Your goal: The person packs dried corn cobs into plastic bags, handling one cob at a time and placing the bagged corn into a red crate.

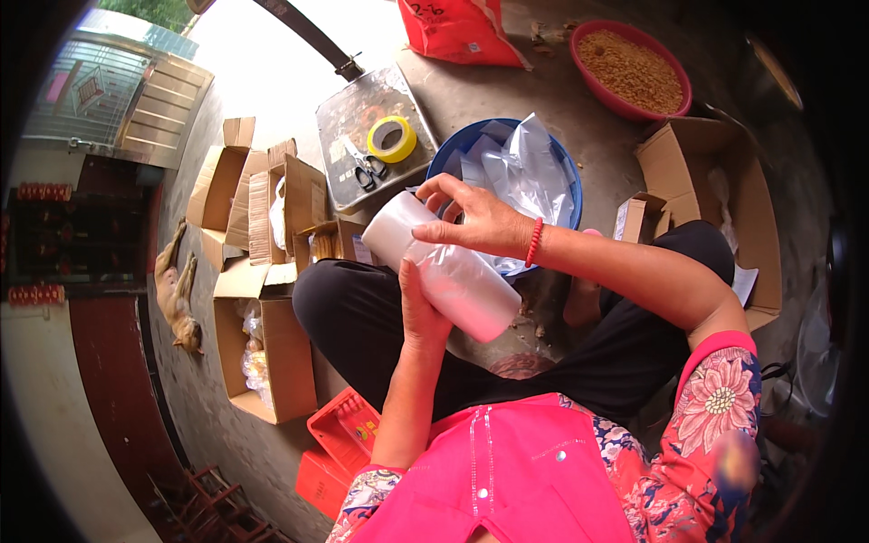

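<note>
Right fingers (453,189) atop translucent roll (469,288), left fingers (411,279) against its side

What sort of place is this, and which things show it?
Probably a home's entrance doubling as workspace: a dog lies on the floor near open cardboard boxes and a platform scale.

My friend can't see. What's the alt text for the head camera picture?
A person's left hand holds a pale plastic roll while the right hand touches it. Beyond them are a blue basin of silvery plastic and a platform with yellow tape and scissors; leftward, a dog lies past open cardboard boxes.
</note>
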Action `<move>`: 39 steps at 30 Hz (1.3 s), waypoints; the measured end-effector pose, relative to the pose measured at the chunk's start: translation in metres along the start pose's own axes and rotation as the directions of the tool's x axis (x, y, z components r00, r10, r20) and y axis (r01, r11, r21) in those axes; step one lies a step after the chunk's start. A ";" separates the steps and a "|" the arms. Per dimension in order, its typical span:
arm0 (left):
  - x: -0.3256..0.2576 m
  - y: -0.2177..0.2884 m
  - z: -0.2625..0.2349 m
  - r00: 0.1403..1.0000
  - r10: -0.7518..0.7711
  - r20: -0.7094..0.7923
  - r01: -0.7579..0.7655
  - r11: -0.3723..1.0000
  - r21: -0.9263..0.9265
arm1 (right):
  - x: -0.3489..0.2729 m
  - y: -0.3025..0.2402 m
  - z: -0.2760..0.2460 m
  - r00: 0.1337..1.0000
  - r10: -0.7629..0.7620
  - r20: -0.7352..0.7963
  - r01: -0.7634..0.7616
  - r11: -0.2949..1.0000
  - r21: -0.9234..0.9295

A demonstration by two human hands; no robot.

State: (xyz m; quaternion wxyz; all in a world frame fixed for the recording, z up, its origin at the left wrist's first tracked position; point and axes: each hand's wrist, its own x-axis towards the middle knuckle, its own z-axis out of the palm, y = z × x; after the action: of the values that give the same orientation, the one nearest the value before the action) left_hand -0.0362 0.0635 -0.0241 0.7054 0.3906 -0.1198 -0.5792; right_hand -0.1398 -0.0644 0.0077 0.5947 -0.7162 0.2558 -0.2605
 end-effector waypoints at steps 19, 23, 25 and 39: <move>-0.006 0.007 0.014 0.985 -0.059 0.162 0.070 0.996 -0.058 | 0.019 -0.034 -0.036 0.991 -0.089 -0.105 0.114 0.957 0.266; -0.009 0.001 0.020 0.997 -0.066 0.049 0.072 0.991 -0.110 | 0.026 -0.047 -0.066 0.946 -0.174 -0.272 0.238 0.945 0.223; -0.010 0.001 0.014 0.994 -0.071 0.077 0.078 0.992 -0.101 | 0.030 -0.050 -0.081 0.909 -0.219 -0.354 0.305 0.930 0.207; -0.008 0.002 0.013 0.993 -0.023 0.118 0.031 0.997 -0.068 | 0.029 -0.024 -0.233 0.664 -0.242 -0.707 0.489 0.856 0.167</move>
State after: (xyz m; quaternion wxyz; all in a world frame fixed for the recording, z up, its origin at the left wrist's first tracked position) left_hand -0.0452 0.0652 -0.0124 0.7026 0.3326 -0.1354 -0.6144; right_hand -0.2754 -0.2478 0.0697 0.5131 -0.4974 0.2491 -0.6536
